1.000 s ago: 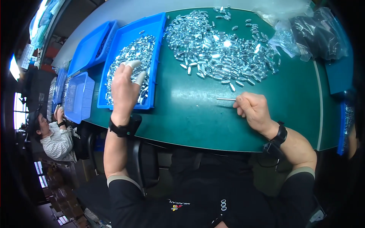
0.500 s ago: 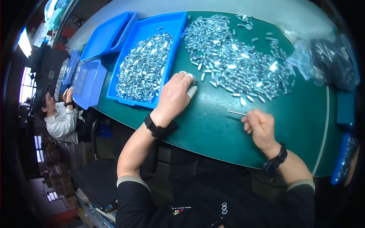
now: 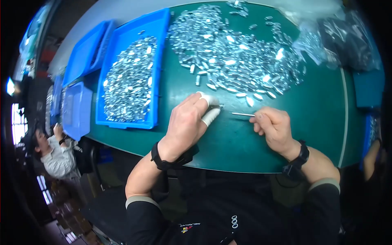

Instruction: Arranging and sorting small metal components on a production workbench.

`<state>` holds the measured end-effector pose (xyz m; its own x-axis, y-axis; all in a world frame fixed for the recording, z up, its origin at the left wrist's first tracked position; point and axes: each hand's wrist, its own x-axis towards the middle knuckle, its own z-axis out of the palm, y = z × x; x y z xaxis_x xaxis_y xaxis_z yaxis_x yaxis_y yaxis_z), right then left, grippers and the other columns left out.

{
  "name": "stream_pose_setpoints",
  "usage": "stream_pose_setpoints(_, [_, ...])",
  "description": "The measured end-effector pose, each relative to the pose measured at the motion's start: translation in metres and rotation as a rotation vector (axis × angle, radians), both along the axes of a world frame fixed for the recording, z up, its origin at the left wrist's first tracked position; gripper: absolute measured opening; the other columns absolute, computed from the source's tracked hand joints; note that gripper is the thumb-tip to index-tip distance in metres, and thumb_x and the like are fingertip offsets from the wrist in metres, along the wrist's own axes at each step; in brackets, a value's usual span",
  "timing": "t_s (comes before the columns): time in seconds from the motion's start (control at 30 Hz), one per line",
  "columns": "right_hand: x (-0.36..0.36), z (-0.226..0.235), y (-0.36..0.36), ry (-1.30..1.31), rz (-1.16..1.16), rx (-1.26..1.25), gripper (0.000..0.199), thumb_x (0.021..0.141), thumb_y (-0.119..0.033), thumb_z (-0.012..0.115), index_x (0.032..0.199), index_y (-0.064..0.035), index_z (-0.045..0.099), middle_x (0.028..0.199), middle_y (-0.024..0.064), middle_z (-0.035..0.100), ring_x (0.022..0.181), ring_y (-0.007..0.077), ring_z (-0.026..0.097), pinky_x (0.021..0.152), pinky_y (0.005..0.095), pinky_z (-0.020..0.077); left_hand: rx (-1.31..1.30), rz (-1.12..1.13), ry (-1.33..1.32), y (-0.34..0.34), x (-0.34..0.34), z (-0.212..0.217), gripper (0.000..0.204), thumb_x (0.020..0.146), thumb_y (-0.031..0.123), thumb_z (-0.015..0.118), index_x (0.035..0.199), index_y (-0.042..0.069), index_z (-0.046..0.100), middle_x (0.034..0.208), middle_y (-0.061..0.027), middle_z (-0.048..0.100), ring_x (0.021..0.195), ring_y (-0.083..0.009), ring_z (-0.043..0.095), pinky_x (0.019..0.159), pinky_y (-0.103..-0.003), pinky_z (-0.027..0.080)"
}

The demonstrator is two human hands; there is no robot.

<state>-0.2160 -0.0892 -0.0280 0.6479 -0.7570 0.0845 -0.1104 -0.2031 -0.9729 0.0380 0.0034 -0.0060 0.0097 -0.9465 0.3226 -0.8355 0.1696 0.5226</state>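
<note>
My left hand (image 3: 185, 122), with white finger covers on thumb and forefinger, pinches a small shiny metal part (image 3: 221, 106) whose end sticks out past the fingertips. To its right, my right hand (image 3: 275, 127) is closed around a thin metal rod (image 3: 242, 114). The rod points left toward the part, with a short gap between them. Beyond both hands, a wide pile of small, oblong silvery metal parts (image 3: 241, 61) is spread over the green tabletop (image 3: 232, 151).
A blue tray (image 3: 161, 49) left of the pile holds many similar parts. Further left are another blue bin (image 3: 83, 49) and a lighter blue-violet bin (image 3: 77, 110). Plastic bags (image 3: 347, 38) lie at the far right. A person in a striped shirt (image 3: 61, 157) sits at the left.
My left hand has moved away from the tray's edge, rightward toward the rod, and the metal part now shows at its fingertips. My right hand still holds the rod. The view has shifted.
</note>
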Motion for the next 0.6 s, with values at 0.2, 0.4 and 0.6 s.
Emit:
stream_pose_setpoints(0.2, [-0.003, -0.004, -0.001, 0.002, -0.027, 0.017, 0.032, 0.110, -0.017, 0.057, 0.089, 0.0020, 0.072, 0.070, 0.0048, 0.067, 0.058, 0.0097, 0.060, 0.052, 0.0252, 0.0468, -0.003, -0.124, 0.143, -0.011, -0.012, 0.003, 0.020, 0.085, 0.004, 0.083, 0.102, 0.004, 0.072, 0.093, -0.0114, 0.072, 0.085, -0.0319, 0.070, 0.074, -0.040, 0.055])
stream_pose_setpoints(0.4, [-0.003, -0.005, 0.002, -0.001, -0.057, 0.062, 0.034, 0.110, -0.017, 0.055, 0.087, 0.0024, 0.069, 0.071, 0.0053, 0.067, 0.058, 0.0087, 0.061, 0.051, 0.0226, 0.0466, 0.048, -0.203, 0.187, -0.009, -0.010, -0.001, 0.020, 0.085, 0.003, 0.082, 0.102, 0.004, 0.072, 0.095, -0.0112, 0.073, 0.086, -0.0306, 0.070, 0.075, -0.039, 0.056])
stream_pose_setpoints(0.6, [-0.005, -0.001, -0.002, 0.034, -0.048, 0.052, 0.032, 0.110, -0.015, 0.055, 0.087, 0.0019, 0.069, 0.072, 0.0054, 0.067, 0.058, 0.0089, 0.061, 0.051, 0.0227, 0.0465, 0.124, -0.279, 0.305, -0.013, -0.012, -0.004, 0.020, 0.085, 0.003, 0.083, 0.102, 0.003, 0.071, 0.096, -0.0109, 0.073, 0.087, -0.0301, 0.070, 0.076, -0.038, 0.056])
